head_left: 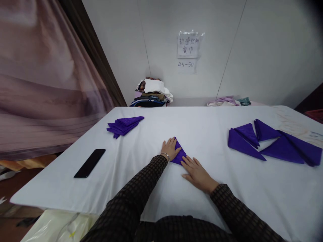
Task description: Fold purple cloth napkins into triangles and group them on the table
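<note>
Left hand (pixel 171 148) is laid flat and open on the left edge of the folded purple napkin (pixel 179 154), apex pointing far, while its near-right corner is touched by the flat, open right hand (pixel 198 173), both equally near.

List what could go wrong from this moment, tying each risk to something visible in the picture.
1. The left hand and right hand rest flat on or against the small purple napkin; lifting either might let its layers spring open.
2. The black phone lies near the table's left edge; a tug on the white cloth could slide it off.
3. The purple triangles at right overlap, so pulling one may drag others.
</note>
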`<state>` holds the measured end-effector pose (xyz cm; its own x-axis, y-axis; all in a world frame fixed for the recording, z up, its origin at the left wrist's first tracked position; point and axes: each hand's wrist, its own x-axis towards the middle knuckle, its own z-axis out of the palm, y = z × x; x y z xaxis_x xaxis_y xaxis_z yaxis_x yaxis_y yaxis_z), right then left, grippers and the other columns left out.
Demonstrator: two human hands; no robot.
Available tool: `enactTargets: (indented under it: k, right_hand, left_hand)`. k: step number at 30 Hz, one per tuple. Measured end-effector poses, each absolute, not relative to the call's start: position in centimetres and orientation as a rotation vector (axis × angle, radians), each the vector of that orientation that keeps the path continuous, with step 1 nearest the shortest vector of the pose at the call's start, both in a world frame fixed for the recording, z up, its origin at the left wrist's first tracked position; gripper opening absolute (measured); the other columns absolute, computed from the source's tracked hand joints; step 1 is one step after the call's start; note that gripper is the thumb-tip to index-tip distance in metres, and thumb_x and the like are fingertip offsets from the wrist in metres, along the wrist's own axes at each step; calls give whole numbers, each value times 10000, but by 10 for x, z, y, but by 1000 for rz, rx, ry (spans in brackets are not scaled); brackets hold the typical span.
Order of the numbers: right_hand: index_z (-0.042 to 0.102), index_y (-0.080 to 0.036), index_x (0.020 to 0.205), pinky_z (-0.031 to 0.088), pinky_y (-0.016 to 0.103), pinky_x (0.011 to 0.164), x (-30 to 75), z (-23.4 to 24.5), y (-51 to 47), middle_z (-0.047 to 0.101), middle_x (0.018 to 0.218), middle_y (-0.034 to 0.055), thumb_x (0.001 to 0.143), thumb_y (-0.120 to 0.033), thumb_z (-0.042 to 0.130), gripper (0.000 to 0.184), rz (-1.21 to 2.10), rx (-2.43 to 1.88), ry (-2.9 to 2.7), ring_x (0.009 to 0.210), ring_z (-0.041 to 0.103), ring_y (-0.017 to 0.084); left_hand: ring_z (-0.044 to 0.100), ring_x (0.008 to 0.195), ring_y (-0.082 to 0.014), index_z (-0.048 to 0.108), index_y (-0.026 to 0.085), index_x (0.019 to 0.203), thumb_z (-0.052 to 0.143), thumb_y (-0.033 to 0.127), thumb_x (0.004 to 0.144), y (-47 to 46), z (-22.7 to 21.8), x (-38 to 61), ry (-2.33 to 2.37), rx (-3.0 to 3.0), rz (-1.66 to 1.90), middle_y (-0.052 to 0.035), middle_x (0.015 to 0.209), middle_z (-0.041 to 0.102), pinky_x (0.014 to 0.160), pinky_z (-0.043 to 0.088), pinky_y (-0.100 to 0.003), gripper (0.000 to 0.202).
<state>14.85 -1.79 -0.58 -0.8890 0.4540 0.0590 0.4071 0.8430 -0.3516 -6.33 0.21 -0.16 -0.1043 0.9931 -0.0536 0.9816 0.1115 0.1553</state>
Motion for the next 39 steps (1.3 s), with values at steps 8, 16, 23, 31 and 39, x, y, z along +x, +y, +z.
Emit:
enactTargets:
  k: [8,16,23,31,39]
  right_hand:
    - [299,-190,1424,156,495,1101,149,-5,-18,242,1493,99,923,-482,357,583,499,-678,-2886,1383,164,246]
    - [309,-185,1420,156,498,1100,148,-5,-19,243,1492,103,924,-476,357,577,482,-684,-2891,1384,161,247]
    - [308,-188,1421,157,492,1101,149,-5,-19,251,1490,102,922,-467,369,575,478,-690,-2888,1382,171,244]
    - [319,-170,1415,153,481,1105,149,-2,-20,262,1486,110,925,-498,336,590,468,-706,-2893,1382,172,236]
    - [286,-204,1428,144,492,1106,148,-7,-18,280,1483,96,920,-474,367,581,482,-682,-2890,1384,160,234]
  left_hand:
    - [194,1376,-243,281,218,1405,257,583,863,9,11,-65,2201,1961,44,-47,1512,234,1094,166,-532,654]
    - [181,1374,-255,266,217,1411,209,648,841,16,10,-64,2228,1968,42,-55,1507,249,1095,118,-556,717]
    - [135,1391,-253,251,227,1418,218,663,835,16,4,-66,2227,1949,118,-46,1517,220,1102,92,-548,729]
    - [194,1380,-248,265,214,1411,189,627,868,9,25,-65,2183,1845,180,-79,1512,226,1088,171,-537,686]
    - [129,1398,-217,256,187,1425,197,579,891,-41,-3,-43,2157,2124,167,-62,1513,222,1128,76,-491,666]
